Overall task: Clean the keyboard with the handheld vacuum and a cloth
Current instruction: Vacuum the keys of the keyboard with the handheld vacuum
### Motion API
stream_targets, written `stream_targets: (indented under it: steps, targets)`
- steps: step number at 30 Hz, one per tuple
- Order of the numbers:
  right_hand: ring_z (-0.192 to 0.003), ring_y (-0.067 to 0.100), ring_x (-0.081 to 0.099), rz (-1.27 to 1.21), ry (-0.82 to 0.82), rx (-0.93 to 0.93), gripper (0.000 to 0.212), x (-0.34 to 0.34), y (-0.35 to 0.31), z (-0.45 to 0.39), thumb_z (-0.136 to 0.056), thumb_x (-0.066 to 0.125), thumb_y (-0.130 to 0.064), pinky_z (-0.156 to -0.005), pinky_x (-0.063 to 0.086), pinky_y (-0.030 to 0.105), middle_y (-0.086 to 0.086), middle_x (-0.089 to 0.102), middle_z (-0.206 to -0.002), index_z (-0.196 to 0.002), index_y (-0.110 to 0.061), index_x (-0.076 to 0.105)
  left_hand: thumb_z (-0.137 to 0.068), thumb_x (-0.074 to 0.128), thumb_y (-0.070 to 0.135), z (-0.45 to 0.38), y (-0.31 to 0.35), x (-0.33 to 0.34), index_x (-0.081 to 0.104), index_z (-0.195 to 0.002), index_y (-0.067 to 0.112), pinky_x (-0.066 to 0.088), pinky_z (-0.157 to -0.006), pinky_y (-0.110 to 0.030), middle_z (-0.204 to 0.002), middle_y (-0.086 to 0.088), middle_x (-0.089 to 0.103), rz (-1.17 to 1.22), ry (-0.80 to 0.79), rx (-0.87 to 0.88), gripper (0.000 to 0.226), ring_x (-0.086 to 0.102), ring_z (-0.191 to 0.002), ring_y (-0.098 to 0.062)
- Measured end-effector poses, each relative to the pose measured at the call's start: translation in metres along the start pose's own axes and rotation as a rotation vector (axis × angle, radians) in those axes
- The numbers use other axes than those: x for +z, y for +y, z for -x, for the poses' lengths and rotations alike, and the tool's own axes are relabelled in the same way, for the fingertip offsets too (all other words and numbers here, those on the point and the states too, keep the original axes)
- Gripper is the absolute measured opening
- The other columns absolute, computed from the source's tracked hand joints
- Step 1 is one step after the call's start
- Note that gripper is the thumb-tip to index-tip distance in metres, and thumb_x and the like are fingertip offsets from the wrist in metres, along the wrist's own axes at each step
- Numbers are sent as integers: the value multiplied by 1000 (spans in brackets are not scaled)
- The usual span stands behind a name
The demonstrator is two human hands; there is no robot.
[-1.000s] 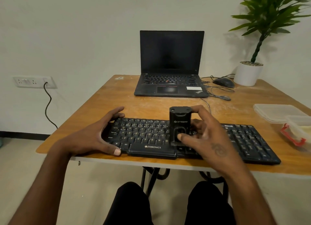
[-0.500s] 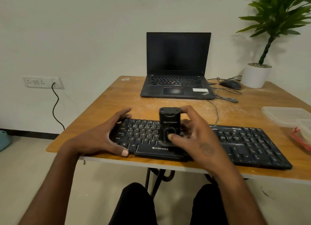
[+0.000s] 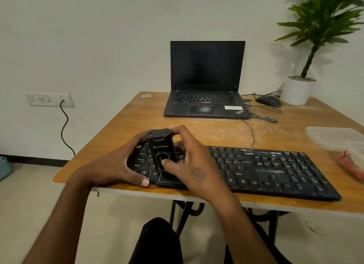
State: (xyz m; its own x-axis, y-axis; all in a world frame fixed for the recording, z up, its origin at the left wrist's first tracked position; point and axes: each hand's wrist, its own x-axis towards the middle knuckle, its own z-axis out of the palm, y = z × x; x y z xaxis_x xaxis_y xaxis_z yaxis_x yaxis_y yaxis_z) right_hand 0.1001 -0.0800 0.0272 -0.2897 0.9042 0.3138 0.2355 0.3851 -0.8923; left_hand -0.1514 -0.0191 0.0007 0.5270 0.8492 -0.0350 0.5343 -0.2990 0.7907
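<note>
Head view: laptop (image 3: 205,82), mouse (image 3: 268,101), potted plant (image 3: 298,90) behind keyboard (image 3: 266,169).

Small office or home-office corner: wooden desk (image 3: 122,125) against a plain wall, open laptop (image 3: 206,82), wired mouse (image 3: 268,101), external keyboard (image 3: 266,169), potted plant (image 3: 298,90), wall socket strip (image 3: 49,100) with cable plugged in

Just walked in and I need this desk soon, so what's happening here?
A seated person is vacuuming a black full-size keyboard on the wooden table. The right hand grips a small black handheld vacuum standing on the keyboard's left end, thumb on its front. The left hand grips that end. No cloth is in view.
</note>
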Motion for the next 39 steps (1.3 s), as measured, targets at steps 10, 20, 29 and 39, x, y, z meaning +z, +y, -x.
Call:
stream_targets:
  steps: [10, 20, 29, 39]
  targets:
    - [-92, 4, 73, -83, 129, 118, 50, -74, -4, 44, -86, 73, 3, -62, 60, 24, 5, 68, -115, -122, -27, 56, -70, 96, 24, -1, -6, 0, 12, -157, 63, 44, -99, -4, -159, 31, 33, 10, 2, 0, 127, 43, -130, 20]
    - [-96, 13, 71, 6, 50, 2, 47, 6, -7, 10, -91, 71, -14, -74, 64, 37, -8, 68, -113, -121, -43, 51, -70, 98, 30, 0, -2, 0, 16, -153, 64, 48, -98, -9, -154, 23, 41, 3, -1, 2, 122, 51, -128, 12]
    - [-92, 2, 72, -148, 89, 75, 48, -35, -4, 29, -88, 70, 3, -67, 60, 24, -7, 64, -114, -117, -33, 55, -71, 97, 28, 3, -2, 0, 11, -156, 64, 46, -98, -6, -155, 32, 31, -7, 8, -2, 127, 44, -129, 19]
    - [-99, 6, 71, -68, 189, 103, 50, -65, 4, 41, -87, 74, -2, -67, 59, 23, -3, 67, -116, -124, -32, 55, -68, 95, 28, 9, 0, -13, 15, -157, 63, 37, -122, -32, -163, 31, 31, 49, -65, 29, 125, 34, -150, 2]
